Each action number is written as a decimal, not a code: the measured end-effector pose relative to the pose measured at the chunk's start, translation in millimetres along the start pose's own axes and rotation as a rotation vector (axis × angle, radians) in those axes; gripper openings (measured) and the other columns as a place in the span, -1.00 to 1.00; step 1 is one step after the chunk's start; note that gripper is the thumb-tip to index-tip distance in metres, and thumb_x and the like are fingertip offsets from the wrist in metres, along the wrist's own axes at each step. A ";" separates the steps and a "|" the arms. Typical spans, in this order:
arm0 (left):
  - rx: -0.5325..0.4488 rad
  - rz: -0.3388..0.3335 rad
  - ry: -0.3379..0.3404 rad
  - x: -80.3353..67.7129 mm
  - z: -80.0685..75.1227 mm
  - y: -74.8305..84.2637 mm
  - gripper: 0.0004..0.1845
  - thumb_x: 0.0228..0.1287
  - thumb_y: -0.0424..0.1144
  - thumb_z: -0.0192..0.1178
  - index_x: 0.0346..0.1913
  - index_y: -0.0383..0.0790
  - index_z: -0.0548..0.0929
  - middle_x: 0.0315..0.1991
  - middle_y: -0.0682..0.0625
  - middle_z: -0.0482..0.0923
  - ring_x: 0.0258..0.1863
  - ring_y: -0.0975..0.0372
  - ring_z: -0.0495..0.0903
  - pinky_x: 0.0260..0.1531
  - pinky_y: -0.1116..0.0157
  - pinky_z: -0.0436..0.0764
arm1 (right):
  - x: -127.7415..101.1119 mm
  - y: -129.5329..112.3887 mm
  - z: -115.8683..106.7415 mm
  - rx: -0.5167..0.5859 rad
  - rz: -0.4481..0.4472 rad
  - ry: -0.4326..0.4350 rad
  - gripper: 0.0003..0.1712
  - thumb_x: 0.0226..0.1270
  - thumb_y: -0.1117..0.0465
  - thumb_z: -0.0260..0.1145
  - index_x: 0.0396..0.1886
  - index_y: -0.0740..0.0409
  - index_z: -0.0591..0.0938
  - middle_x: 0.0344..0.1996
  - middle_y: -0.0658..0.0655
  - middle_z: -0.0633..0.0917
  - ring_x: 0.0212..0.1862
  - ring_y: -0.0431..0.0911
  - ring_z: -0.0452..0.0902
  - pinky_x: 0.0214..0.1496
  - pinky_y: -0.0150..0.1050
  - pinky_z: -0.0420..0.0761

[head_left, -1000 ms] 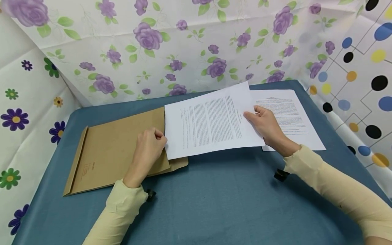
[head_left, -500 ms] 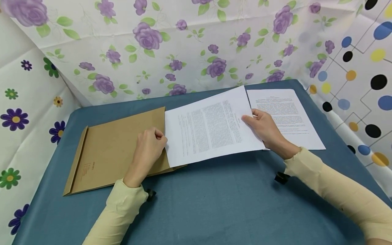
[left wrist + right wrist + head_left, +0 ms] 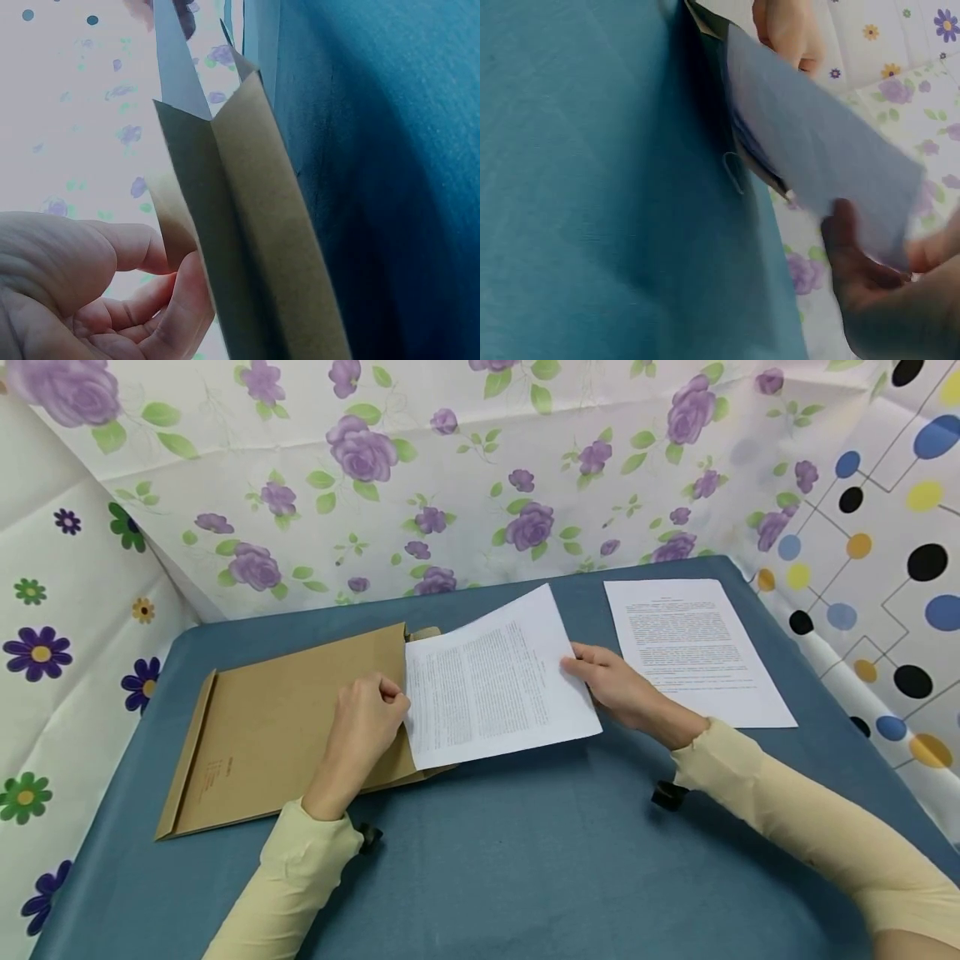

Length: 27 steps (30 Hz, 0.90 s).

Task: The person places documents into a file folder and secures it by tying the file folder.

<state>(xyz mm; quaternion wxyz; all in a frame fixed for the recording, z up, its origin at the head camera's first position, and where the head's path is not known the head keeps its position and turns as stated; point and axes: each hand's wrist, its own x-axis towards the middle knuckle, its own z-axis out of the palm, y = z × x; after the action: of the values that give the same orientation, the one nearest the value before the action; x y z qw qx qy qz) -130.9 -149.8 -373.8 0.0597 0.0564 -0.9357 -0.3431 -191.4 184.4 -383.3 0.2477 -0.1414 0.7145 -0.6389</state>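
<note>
A brown paper envelope [image 3: 300,727] lies on the left side of the table, its mouth facing right. My left hand [image 3: 363,727] pinches the upper layer of the envelope at that mouth; the left wrist view shows thumb and fingers [image 3: 187,300] on the brown edge [image 3: 176,232]. My right hand [image 3: 622,689] grips a printed sheet of paper [image 3: 487,693] by its right edge. The sheet's left end is inside the envelope mouth, hidden under the upper layer. In the right wrist view the sheet [image 3: 817,135] slopes from the mouth to my right hand [image 3: 892,292].
Another printed sheet [image 3: 686,652] lies flat at the back right of the blue-covered table [image 3: 525,860]. A floral curtain [image 3: 450,485] stands behind the table, with patterned sheets at both sides. The envelope's flap [image 3: 426,633] sticks out behind the held sheet.
My right hand has moved left and slightly down with the sheet, and the sheet's left end has slid into the envelope. My left hand has stayed at the envelope mouth.
</note>
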 end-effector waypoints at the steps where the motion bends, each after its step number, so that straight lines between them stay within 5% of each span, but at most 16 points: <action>1: 0.001 -0.003 0.000 0.1 0.0 0.1 -0.86 0.31 -0.43 0.14 -0.21 -0.42 0.68 -0.31 -0.21 0.64 -0.39 0.03 0.57 -0.46 0.28 0.49 | 0.0 -2.7 -1.2 -0.006 0.011 -0.050 -0.47 0.73 0.18 -0.13 0.57 0.20 0.27 0.30 0.30 0.55 0.14 0.08 0.63 0.03 -0.08 0.67; 5: 0.004 -0.011 -0.003 0.1 -0.4 0.7 -0.86 0.31 -0.42 0.14 -0.20 -0.42 0.68 -0.31 -0.22 0.64 -0.39 0.04 0.57 -0.47 0.29 0.49 | -0.7 -14.7 -13.1 -0.022 0.066 -0.206 -0.48 0.70 0.27 -0.07 0.54 0.30 0.30 0.36 0.32 0.50 0.23 0.09 0.56 0.15 -0.09 0.60; 9: 0.003 -0.009 -0.006 -0.8 -1.1 0.5 -0.86 0.30 -0.43 0.14 -0.21 -0.42 0.68 -0.31 -0.21 0.64 -0.40 0.04 0.57 -0.47 0.28 0.49 | 2.8 -20.3 -23.8 -0.008 0.104 -0.261 -0.54 0.66 0.30 0.05 0.42 0.41 0.44 0.21 0.34 0.62 0.02 0.07 0.69 -0.03 -0.09 0.68; 16: -0.008 0.003 -0.008 -1.8 -1.6 -0.4 -0.84 0.28 -0.43 0.13 -0.19 -0.42 0.68 -0.30 -0.22 0.65 -0.40 0.04 0.57 -0.45 0.26 0.50 | 18.2 -10.9 -9.1 -0.042 0.112 -0.219 -0.65 0.58 0.26 0.21 0.16 0.45 0.63 -0.29 0.31 0.73 -0.40 -0.05 0.68 -0.26 -0.14 0.72; 27: -0.003 0.004 0.002 -1.8 -1.1 0.4 -0.86 0.29 -0.44 0.14 -0.21 -0.42 0.68 -0.32 -0.21 0.64 -0.42 0.04 0.56 -0.47 0.26 0.49 | 46.4 2.2 30.0 0.005 0.133 -0.183 -0.68 0.52 0.29 0.28 0.12 0.41 0.67 -0.31 0.31 0.74 -0.42 -0.07 0.69 -0.28 -0.19 0.72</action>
<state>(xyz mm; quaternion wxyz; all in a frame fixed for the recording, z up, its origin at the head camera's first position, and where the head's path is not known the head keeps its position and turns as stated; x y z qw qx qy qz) -129.0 -150.0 -372.9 0.0612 0.0547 -0.9353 -0.3443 -214.0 135.3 -395.3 0.3540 -0.1506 0.6952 -0.6073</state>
